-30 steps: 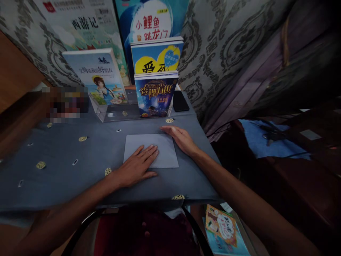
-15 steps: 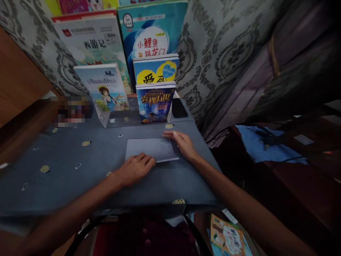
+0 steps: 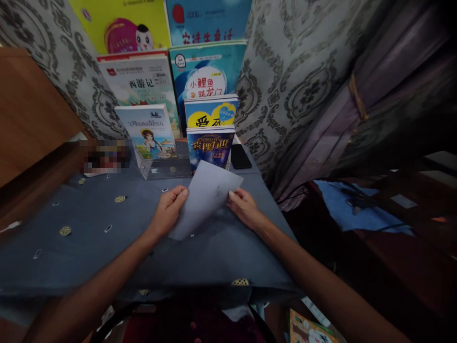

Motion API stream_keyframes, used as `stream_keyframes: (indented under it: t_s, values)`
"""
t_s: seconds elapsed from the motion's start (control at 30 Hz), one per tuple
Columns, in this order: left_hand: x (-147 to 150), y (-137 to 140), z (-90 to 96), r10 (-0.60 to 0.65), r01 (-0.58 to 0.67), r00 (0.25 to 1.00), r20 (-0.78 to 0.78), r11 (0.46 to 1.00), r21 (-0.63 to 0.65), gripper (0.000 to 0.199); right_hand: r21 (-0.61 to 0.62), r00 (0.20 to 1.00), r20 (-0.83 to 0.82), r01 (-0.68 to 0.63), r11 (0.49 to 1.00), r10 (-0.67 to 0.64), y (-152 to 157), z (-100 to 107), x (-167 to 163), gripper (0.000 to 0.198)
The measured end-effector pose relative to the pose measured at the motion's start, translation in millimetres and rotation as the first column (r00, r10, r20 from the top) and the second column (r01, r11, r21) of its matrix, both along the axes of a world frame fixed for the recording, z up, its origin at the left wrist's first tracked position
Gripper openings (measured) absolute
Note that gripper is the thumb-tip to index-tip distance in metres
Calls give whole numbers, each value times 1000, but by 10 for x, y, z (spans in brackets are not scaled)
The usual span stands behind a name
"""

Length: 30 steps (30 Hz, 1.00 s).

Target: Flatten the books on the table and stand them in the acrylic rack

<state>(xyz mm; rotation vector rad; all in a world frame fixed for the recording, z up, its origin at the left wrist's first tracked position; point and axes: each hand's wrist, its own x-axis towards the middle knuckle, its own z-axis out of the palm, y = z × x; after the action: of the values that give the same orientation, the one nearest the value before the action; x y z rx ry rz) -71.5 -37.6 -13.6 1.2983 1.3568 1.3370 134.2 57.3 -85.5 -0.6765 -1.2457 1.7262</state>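
A plain pale sheet of paper [image 3: 207, 197] is held up tilted above the table, its far corner overlapping the foot of a dark blue book. My left hand [image 3: 171, 207] pinches its left edge between thumb and fingers. On the opposite edge, my right hand [image 3: 244, 206] grips it with the thumb on top. A small faint mark shows on the paper near my right thumb. Just beyond, the dark blue book [image 3: 210, 145] stands in a clear acrylic stand [image 3: 166, 167], beside a white-and-blue book [image 3: 149, 133] with a girl on its cover.
Taller books, among them a teal one [image 3: 210, 71] and a yellow-green one [image 3: 121, 24], rise behind. A black phone [image 3: 240, 156] lies right of the stand. The patterned blue tablecloth [image 3: 89, 247] covers the table. An orange book [image 3: 310, 328] lies below its front right edge.
The paper lay flat on the table and is now lifted and turned at an angle. Both hands have closed on its edges; my right hand's fingers were stretched out before.
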Motion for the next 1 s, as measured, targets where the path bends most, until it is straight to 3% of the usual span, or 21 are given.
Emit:
stream_keyframes:
  t_s: [0.1,0.17,0.23,0.3,0.37,0.43,0.53,0.73,0.8,0.87,1.0]
  values:
    - [-1,8,-86,87,-70,958,274,995,-70,45,12,991,53,-125,992,124,-84,66,-4,46]
    - [-72,13,-199,99,-68,947,306,991,-111,48,20,977,126,-177,984,174,-122,88,12,47]
    - [-196,2,-334,62,-37,984,164,988,-151,48,74,940,293,-206,976,176,-141,88,35,46]
    - [-338,-26,-455,0,-33,979,-206,987,-158,42,226,845,534,-182,957,35,-144,75,58,37]
    - [-445,-61,-531,-6,-65,798,-602,993,-95,30,414,684,700,-155,897,-205,-135,60,73,28]
    - [-490,-80,-560,20,-71,574,-819,997,-25,19,520,545,758,-175,836,-358,-118,46,80,23]
    - [-471,-33,-570,45,-11,406,-913,999,45,16,546,472,787,-234,804,-397,-98,22,79,20]
    - [-489,239,-713,68,192,334,-940,971,139,30,612,399,770,-243,753,-497,-174,-5,45,24]
    - [-523,294,-774,68,215,315,-947,967,141,31,641,426,749,-274,717,-507,-217,16,-25,25]
    - [-548,314,-816,79,218,312,-947,964,152,31,670,529,715,-332,664,-457,-240,41,-157,27]
    - [-571,295,-844,93,231,344,-934,956,180,33,699,741,635,-430,571,-220,-208,37,-560,50]
